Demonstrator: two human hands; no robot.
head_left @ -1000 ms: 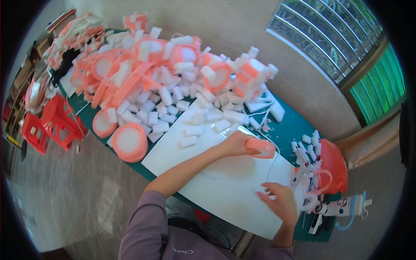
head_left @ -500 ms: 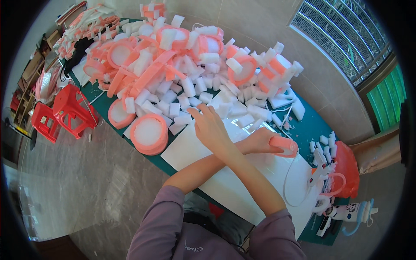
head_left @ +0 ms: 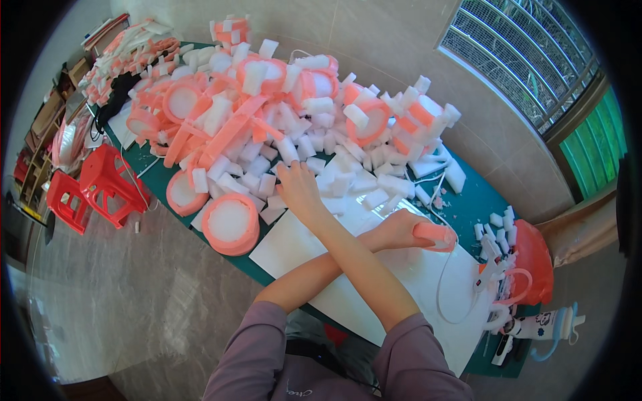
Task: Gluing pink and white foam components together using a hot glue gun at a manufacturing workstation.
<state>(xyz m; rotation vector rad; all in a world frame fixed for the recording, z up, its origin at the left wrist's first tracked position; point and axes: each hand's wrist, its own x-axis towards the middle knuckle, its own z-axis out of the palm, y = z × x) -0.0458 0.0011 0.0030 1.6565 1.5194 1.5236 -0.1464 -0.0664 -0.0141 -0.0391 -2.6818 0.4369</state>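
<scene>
Green-topped table (head_left: 468, 207), tile floor, pale tiled wall, barred window (head_left: 528, 60) top right. One white sheet (head_left: 428, 281) lies on the table's near end under my crossed forearms. The far half of the table is buried in a pile of white foam blocks (head_left: 334, 167) and orange-rimmed foam discs (head_left: 229, 224); too many to count, though two discs sit clear at the near edge of the pile. One red plastic stool (head_left: 93, 190) stands on the floor to the left. One red bucket (head_left: 535, 257) stands at the right end, with small white pieces beside it.

My right hand (head_left: 297, 190) reaches across to the left, fingers loosely spread, resting on loose foam blocks at the pile's edge; whether it grips one, can't tell. My left hand (head_left: 401, 230) is crossed to the right, closed around one orange tool handle (head_left: 435, 234) on the sheet, with a white cord (head_left: 445, 294) looping from it.
</scene>
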